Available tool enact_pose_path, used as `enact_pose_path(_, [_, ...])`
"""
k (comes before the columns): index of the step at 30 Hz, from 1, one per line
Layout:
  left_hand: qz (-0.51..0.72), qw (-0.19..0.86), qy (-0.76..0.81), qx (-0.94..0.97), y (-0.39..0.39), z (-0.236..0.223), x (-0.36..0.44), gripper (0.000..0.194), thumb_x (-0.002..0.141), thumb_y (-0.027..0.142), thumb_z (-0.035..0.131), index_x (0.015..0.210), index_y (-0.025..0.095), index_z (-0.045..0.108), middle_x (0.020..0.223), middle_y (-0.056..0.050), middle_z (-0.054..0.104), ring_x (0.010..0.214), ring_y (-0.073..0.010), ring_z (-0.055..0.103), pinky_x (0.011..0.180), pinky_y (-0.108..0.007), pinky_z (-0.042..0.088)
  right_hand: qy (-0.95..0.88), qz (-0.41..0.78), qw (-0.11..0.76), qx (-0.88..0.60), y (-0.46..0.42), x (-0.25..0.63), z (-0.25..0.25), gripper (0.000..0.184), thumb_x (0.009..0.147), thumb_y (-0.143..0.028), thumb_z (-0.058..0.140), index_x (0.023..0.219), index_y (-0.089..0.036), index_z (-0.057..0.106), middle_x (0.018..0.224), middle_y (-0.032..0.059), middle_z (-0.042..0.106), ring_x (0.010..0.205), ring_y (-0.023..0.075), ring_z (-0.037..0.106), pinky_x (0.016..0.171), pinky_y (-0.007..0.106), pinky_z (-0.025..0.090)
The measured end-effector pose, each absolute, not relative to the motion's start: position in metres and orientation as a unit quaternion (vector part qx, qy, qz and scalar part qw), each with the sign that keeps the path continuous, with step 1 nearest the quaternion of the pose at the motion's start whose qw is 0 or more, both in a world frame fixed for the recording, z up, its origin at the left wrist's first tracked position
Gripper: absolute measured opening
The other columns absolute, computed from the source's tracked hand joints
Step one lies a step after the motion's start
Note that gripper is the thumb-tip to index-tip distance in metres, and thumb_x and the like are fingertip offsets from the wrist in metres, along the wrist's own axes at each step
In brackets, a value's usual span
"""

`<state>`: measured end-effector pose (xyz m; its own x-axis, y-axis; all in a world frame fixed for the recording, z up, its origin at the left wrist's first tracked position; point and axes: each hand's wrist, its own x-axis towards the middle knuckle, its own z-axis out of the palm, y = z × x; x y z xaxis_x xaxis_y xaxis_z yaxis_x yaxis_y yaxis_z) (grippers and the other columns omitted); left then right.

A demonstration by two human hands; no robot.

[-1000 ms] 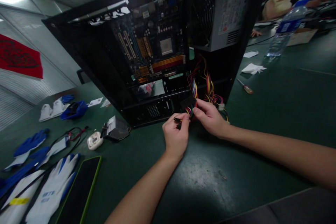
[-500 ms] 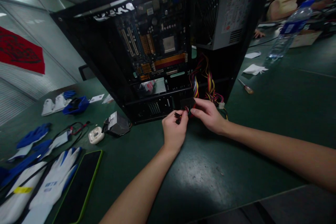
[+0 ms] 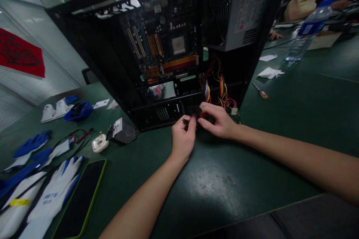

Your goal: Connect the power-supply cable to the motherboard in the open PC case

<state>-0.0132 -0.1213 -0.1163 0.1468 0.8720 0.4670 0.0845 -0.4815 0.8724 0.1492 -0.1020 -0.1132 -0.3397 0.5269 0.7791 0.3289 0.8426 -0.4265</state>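
Note:
An open computer case stands on the green table, its motherboard and grey power supply showing. Just in front of its lower edge, my left hand is closed on a small bunch of thin cables with dark connectors. My right hand is beside it, thumb and forefinger curled round a dark part with some red on it; its kind is too dim to tell. Bundled coloured power cables hang down from the power supply behind my right hand, ending near a white plug.
Left of the case lie a black heatsink-like block, a white round-cornered case, a phone and work gloves. To the right are a screwdriver, crumpled tissue and a water bottle. Another person sits beyond.
My right hand has shifted slightly left and the dark connector between my hands has tipped lower, now less visible. My left hand keeps its hold. The whole view has drifted slightly.

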Motion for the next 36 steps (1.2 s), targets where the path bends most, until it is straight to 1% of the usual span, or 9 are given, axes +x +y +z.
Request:
enact_pose_path(5, [0.549,0.378,0.373,0.645,-0.120,-0.117,-0.013,0.027,0.091,0.031,0.057,0.070,0.015,0.060,0.068,0.001,0.055,0.065,-0.0111,0.048,0.063,-0.023,0.040,-0.797,0.098,0.529,-0.274,-0.104,0.145,-0.112,0.008,0.091,-0.027,0.063,0.089,-0.021,0.058,0.081,0.0037,0.057,0.073,0.0189,0.054,0.065,0.033,0.045])
enact_pose_path(11, [0.554,0.419,0.394,0.602,-0.117,-0.119,-0.014,0.032,0.090,0.037,0.058,0.067,0.016,0.062,0.061,0.000,0.055,0.067,-0.0142,0.055,0.067,-0.025,0.047,-0.785,0.123,0.533,-0.292,-0.110,0.140,-0.112,0.010,0.096,-0.025,0.056,0.088,-0.021,0.060,0.084,0.0054,0.060,0.078,0.0201,0.057,0.071,0.035,0.046])
enact_pose_path(15, [0.549,0.427,0.365,0.619,-0.119,-0.117,-0.013,0.020,0.091,0.031,0.060,0.096,0.015,0.070,0.092,-0.007,0.069,0.089,-0.0185,0.063,0.080,-0.029,0.051,-0.728,0.166,0.569,-0.344,-0.111,0.138,-0.114,0.019,0.099,-0.029,0.052,0.082,-0.021,0.056,0.076,0.0013,0.056,0.068,0.0161,0.053,0.065,0.030,0.043])
enact_pose_path(17, [0.541,0.425,0.353,0.634,-0.119,-0.117,-0.012,0.025,0.091,0.027,0.060,0.111,0.015,0.069,0.110,-0.011,0.068,0.101,-0.0203,0.063,0.088,-0.031,0.050,-0.696,0.200,0.585,-0.365,-0.113,0.137,-0.114,0.021,0.099,-0.032,0.052,0.081,-0.021,0.056,0.072,-0.0006,0.054,0.064,0.0146,0.051,0.061,0.028,0.041])
enact_pose_path(19, [0.531,0.427,0.352,0.641,-0.119,-0.118,-0.011,0.027,0.091,0.026,0.059,0.115,0.015,0.067,0.117,-0.012,0.066,0.105,-0.0208,0.062,0.093,-0.032,0.049,-0.674,0.237,0.594,-0.370,-0.115,0.135,-0.113,0.022,0.099,-0.035,0.053,0.082,-0.020,0.058,0.071,-0.0012,0.053,0.062,0.0140,0.049,0.057,0.027,0.040])
enact_pose_path(22, [0.523,0.428,0.362,0.642,-0.116,-0.122,-0.010,0.027,0.095,0.029,0.054,0.114,0.015,0.067,0.110,-0.011,0.068,0.102,-0.0204,0.062,0.094,-0.033,0.048,-0.654,0.281,0.604,-0.360,-0.117,0.133,-0.110,0.025,0.098,-0.038,0.056,0.080,-0.020,0.060,0.072,-0.0006,0.053,0.064,0.0141,0.050,0.057,0.026,0.041])
enact_pose_path(26, [0.498,0.425,0.393,0.645,-0.113,-0.129,-0.011,0.033,0.099,0.036,0.045,0.099,0.014,0.070,0.083,-0.007,0.066,0.086,-0.0199,0.061,0.082,-0.032,0.050,-0.692,0.297,0.570,-0.328,-0.116,0.134,-0.105,0.024,0.098,-0.035,0.056,0.081,-0.019,0.064,0.084,0.0036,0.060,0.077,0.0171,0.058,0.068,0.028,0.047])
enact_pose_path(30, [0.484,0.424,0.406,0.649,-0.114,-0.132,-0.012,0.031,0.098,0.032,0.046,0.091,0.013,0.069,0.082,-0.006,0.066,0.082,-0.0189,0.058,0.075,-0.029,0.048,-0.746,0.257,0.528,-0.314,-0.113,0.136,-0.106,0.020,0.098,-0.030,0.056,0.086,-0.019,0.067,0.091,0.0064,0.065,0.087,0.0201,0.062,0.080,0.034,0.048])
enact_pose_path(36, [0.473,0.421,0.421,0.649,-0.114,-0.129,-0.012,0.028,0.096,0.029,0.047,0.082,0.014,0.066,0.073,-0.002,0.061,0.075,-0.0166,0.055,0.071,-0.027,0.045,-0.773,0.221,0.509,-0.306,-0.110,0.137,-0.109,0.018,0.099,-0.027,0.053,0.087,-0.019,0.064,0.089,0.0062,0.064,0.084,0.0192,0.061,0.077,0.033,0.048])
